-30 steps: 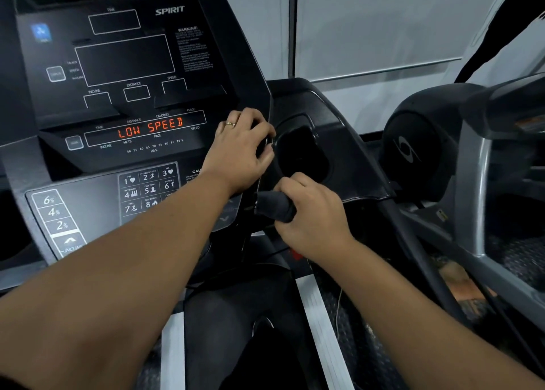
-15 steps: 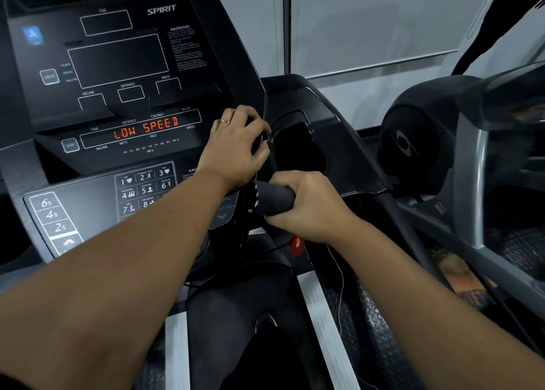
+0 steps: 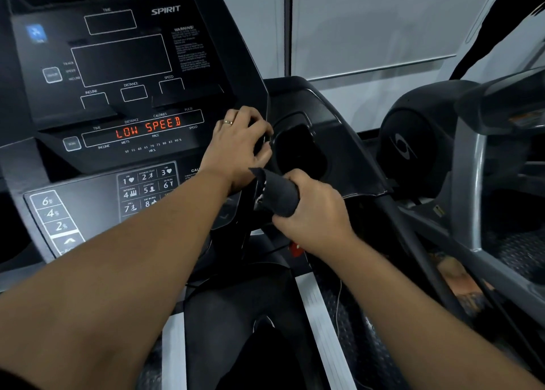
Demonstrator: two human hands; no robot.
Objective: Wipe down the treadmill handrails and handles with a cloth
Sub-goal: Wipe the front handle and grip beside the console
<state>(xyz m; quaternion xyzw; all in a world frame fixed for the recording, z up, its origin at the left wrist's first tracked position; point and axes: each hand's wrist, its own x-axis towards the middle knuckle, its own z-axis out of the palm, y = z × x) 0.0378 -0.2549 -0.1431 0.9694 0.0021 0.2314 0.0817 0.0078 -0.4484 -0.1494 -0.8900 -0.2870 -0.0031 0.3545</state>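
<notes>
Gripping the dark cloth (image 3: 278, 196) wrapped on a handle hidden beneath it, the right hand (image 3: 317, 214) sits at 5 o'clock from the left hand (image 3: 240, 146), whose fingers curl over the SPIRIT console (image 3: 261, 94) edge. Advice: keep the wrap snug, twist while sliding, and avoid the keypad (image 3: 147, 189) at 9 o'clock.

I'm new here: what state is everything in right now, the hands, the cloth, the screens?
left hand: grips the console edge, fingers curled
right hand: grips the cloth
cloth: dark, bunched in the fist, one corner sticking up
message display: lit, reads LOW SPEED
upper screens: dark
</notes>
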